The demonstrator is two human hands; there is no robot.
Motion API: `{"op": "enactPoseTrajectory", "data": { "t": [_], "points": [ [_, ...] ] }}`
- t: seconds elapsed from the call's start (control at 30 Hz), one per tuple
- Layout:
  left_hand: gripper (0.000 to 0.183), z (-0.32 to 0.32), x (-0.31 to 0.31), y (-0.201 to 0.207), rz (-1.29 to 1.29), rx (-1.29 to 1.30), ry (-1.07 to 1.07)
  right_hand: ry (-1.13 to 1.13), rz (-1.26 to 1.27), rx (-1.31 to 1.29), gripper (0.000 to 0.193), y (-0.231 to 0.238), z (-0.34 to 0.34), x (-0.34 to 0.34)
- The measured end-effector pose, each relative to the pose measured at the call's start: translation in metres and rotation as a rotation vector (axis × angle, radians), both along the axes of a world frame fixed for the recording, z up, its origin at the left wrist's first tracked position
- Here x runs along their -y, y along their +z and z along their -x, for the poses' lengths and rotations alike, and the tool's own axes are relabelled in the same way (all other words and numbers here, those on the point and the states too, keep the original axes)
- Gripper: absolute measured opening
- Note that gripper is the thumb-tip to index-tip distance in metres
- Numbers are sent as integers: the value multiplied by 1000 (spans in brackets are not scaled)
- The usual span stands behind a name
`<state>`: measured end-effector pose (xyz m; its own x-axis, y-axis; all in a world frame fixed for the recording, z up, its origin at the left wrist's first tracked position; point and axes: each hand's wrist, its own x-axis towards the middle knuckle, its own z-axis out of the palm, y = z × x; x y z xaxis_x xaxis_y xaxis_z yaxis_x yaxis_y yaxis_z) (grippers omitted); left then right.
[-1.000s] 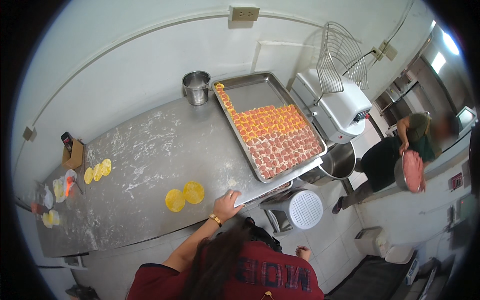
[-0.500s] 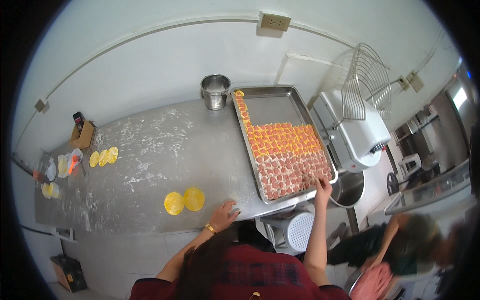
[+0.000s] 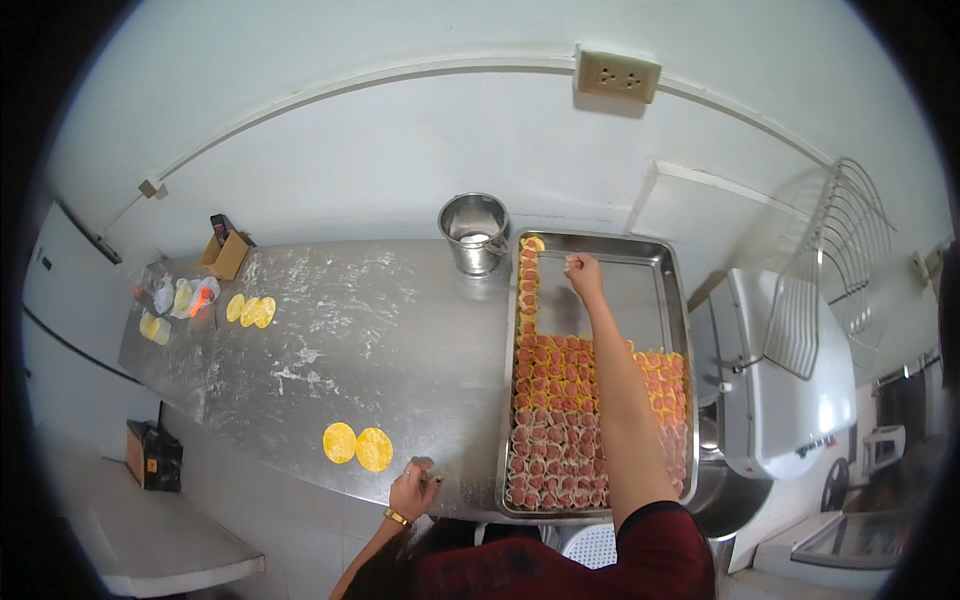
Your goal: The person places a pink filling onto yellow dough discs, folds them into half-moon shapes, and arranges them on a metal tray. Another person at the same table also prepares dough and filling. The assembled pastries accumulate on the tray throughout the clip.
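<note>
My right hand (image 3: 583,273) reaches over the far part of a large metal tray (image 3: 503,445), fingers closed. Whether anything is between them is hidden. It hovers beside a single column of meat-filled dumplings (image 3: 528,292) along the tray's left wall. Nearer rows of dumplings (image 3: 560,375) in yellow wrappers and front rows in pale wrappers (image 3: 550,460) fill the near half, partly hidden by my right forearm. My left hand (image 3: 410,490) rests at the table's front edge, fingers apart and holding nothing. Next to it lie two round yellow wrappers (image 3: 374,450).
A metal pail (image 3: 474,235) stands behind the tray's left corner. More yellow wrappers (image 3: 250,311), plastic bags (image 3: 190,298) and a cardboard box (image 3: 226,255) sit at the far left of the floury steel table (image 3: 420,370). Right of the tray is a white machine (image 3: 780,370) with a wire guard (image 3: 820,270).
My right hand has moved from the tray's near right corner to its far left part. My left hand stays at the table edge. The view has shifted, and the other person is out of sight.
</note>
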<state>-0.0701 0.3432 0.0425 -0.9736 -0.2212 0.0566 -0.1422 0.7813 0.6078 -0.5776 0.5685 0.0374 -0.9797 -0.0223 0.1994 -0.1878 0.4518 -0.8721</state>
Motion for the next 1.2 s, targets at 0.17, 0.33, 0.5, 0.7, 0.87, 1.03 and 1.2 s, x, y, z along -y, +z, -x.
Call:
{"op": "enactPoseTrajectory", "data": {
  "t": [0.17, 0.33, 0.5, 0.7, 0.87, 1.03, 1.2],
  "points": [
    [33, 0, -3, -2, 110, 69, 26, -43, -144, 28, 21, -25, 35, 38],
    [31, -1, -4, -1, 199, 49, 43, -94, -116, -109, 20, -24, 40, 60],
    [29, 0, -6, 2, 199, 67, 67, -79, -22, -101, 19, -16, 40, 73],
    [28, 0, -5, 0, 198, 28, 84, -77, -107, -100, 22, -15, 44, 78],
    [26, 0, -6, -1, 190, 46, 93, -31, 42, -64, 20, -22, 44, 71],
    [24, 1, -6, 2, 203, 30, 97, -135, 4, 40, 22, -17, 48, 76],
    [23, 1, -6, 1, 186, 11, 100, -140, 1, 181, 19, -18, 57, 76]
  ]
}}
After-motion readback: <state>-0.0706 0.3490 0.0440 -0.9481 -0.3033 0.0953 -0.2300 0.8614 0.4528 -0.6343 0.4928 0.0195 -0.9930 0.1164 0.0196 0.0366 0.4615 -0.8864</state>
